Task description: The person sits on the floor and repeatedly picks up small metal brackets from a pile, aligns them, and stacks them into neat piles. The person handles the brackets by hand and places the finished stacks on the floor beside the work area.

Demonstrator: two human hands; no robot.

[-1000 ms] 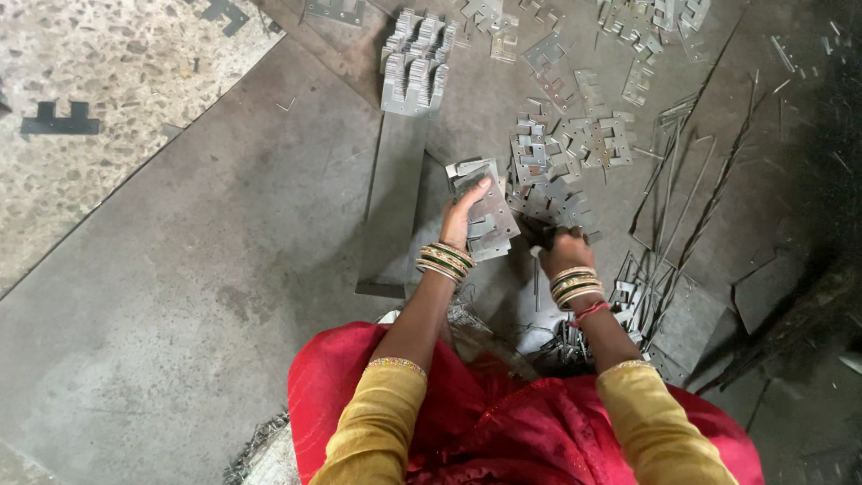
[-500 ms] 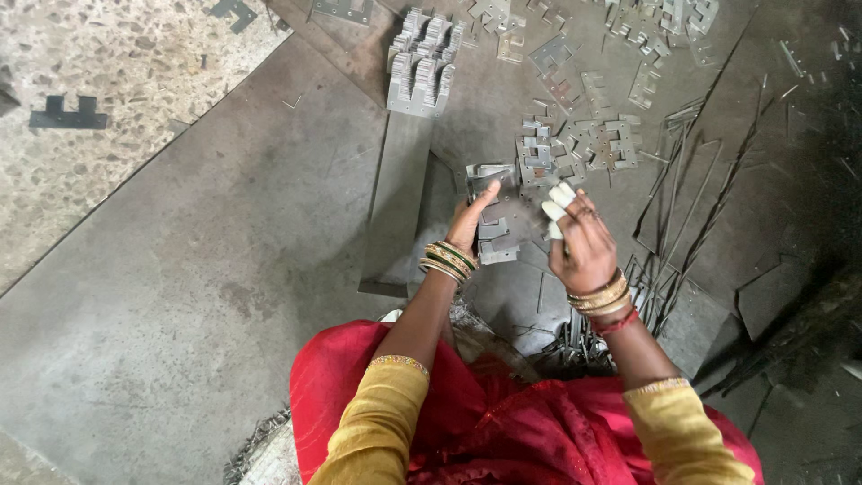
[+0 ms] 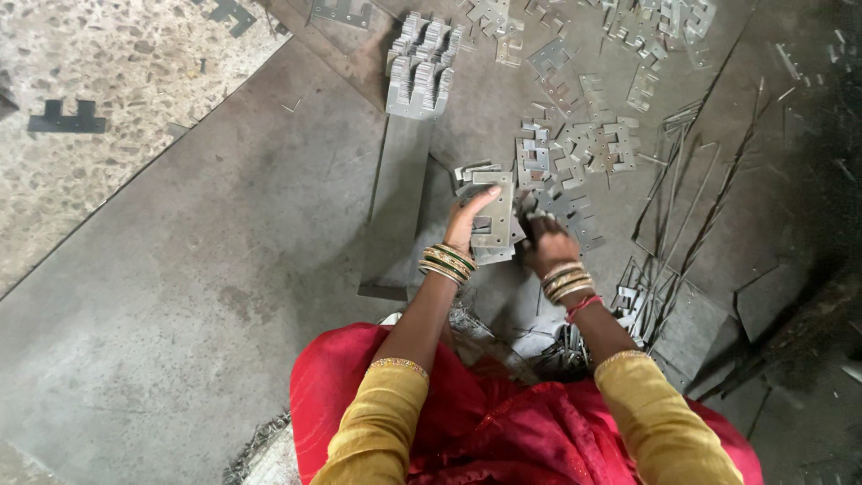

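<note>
A: Entry, head view. Left hand (image 3: 469, 218) sat at frame centre, fingers closed around a stack (image 3: 493, 217) of flat grey stampings, thumb on the near face, stack held upright on edge. Bangles on both wrists.

B: And the right hand (image 3: 546, 244)?

A: Just right of the stack, touching or nearly touching its edge. It was curled low over the loose stampings (image 3: 575, 153) scattered toward upper centre-right. Whether it pinched a piece, I could not tell; the fingers were in shadow.

B: Where did everything rest?

A: On a steel sheet (image 3: 224, 269) covering most of the frame. A neat pile (image 3: 420, 72) of the same stampings lay at upper centre, well apart from the hands. Thin strips (image 3: 682, 207) fanned out at right.

B: Judgement on doing this step well?

A: Likely: keep the left grip firm but square so the notches line up, feed each new piece flat against the stack face, and tap the edges flush on the sheet. The edges looked sharp, so sliding fingers along them seemed the main risk.
</note>
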